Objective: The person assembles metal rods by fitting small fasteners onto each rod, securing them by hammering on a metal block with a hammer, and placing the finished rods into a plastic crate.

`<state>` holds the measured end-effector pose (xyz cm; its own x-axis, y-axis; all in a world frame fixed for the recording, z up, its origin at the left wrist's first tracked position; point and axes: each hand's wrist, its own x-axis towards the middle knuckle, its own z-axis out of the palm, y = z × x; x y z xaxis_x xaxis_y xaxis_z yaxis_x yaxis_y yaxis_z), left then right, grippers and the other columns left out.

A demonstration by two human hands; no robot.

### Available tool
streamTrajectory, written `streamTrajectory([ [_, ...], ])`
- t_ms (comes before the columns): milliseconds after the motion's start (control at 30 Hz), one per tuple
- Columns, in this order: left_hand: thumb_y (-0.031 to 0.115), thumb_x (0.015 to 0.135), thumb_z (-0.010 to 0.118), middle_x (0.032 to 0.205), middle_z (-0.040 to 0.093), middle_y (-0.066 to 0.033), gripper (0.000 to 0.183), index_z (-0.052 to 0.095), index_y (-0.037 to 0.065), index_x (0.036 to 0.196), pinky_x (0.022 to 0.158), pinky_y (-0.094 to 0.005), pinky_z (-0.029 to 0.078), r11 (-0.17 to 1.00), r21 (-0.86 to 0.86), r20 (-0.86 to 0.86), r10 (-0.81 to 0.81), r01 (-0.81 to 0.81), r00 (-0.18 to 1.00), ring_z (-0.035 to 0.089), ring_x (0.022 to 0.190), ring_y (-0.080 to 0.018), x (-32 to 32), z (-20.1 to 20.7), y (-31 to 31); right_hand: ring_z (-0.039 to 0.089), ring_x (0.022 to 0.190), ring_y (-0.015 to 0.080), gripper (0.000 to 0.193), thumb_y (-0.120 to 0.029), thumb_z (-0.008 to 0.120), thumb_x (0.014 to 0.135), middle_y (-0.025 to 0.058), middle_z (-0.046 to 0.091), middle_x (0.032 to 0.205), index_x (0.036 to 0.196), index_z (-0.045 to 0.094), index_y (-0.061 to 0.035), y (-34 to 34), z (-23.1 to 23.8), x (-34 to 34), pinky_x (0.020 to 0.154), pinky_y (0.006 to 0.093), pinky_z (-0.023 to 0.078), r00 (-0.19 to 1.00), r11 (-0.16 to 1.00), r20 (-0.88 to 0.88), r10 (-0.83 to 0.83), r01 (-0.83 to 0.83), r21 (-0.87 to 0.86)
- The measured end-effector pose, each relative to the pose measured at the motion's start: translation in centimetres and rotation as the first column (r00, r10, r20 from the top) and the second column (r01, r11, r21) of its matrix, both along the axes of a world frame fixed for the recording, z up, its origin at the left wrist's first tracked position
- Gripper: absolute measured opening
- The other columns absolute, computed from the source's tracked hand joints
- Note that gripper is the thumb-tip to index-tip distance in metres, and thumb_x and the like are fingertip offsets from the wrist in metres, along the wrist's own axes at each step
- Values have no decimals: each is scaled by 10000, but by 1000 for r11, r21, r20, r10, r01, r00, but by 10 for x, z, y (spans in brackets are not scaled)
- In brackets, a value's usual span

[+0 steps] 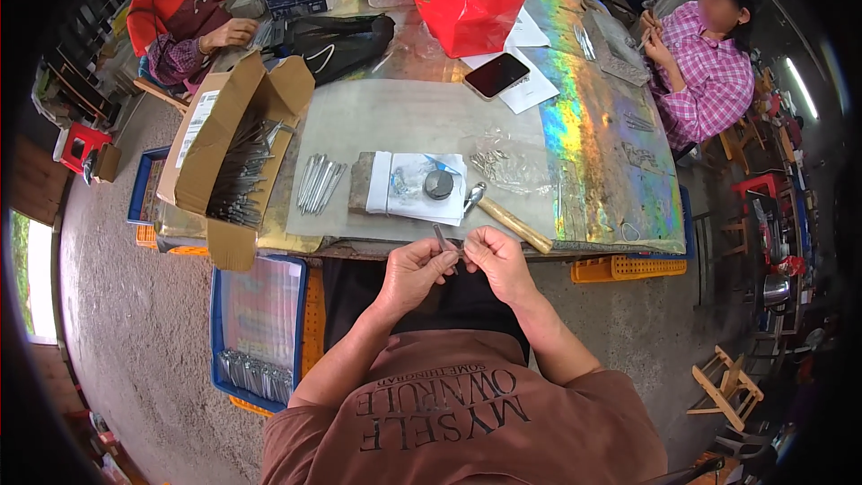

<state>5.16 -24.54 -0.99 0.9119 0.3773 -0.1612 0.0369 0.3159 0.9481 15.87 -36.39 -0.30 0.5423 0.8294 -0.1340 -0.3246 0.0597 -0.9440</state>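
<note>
In front of the table's near edge, my left hand [415, 271] is closed on a slim grey metal rod [439, 235] whose end sticks up past the fingers. My right hand [498, 262] is pinched close beside it, fingertips near the rod; anything between them is too small to make out. Just beyond lies a block wrapped in white paper [404, 202], bearing a dark round metal piece [438, 184] and a small blue-handled tool [440, 164]. A hammer [516, 226] with a wooden handle rests right of the block. Left of it is a row of metal rods [321, 184].
Small metal pins [489, 162] lie on the sheet. An open cardboard box [202, 139] full of rods stands left. Beyond are a phone [496, 75], a red bag [476, 0] and a black bag [350, 45]. Two people sit across. A blue tray [215, 323] of rods is below left.
</note>
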Motion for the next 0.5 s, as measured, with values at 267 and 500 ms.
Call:
streamTrajectory([
  [267,111,836,547,722,568,3,102,565,11,850,507,-164,398,993,114,-23,-25,28,999,504,596,-39,-10,-5,0,430,568,69,138,-113,494,854,0,476,637,778,493,3,-2,-4,-12,514,216,379,953,990,301,28,15,-138],
  [500,106,837,542,722,573,-18,107,557,0,841,507,-171,409,1000,-8,14,0,0,1000,519,597,-52,-10,-6,-1,422,538,69,144,-114,479,858,-4,468,600,777,489,5,-2,3,-13,488,219,371,919,978,380,106,-26,-209],
])
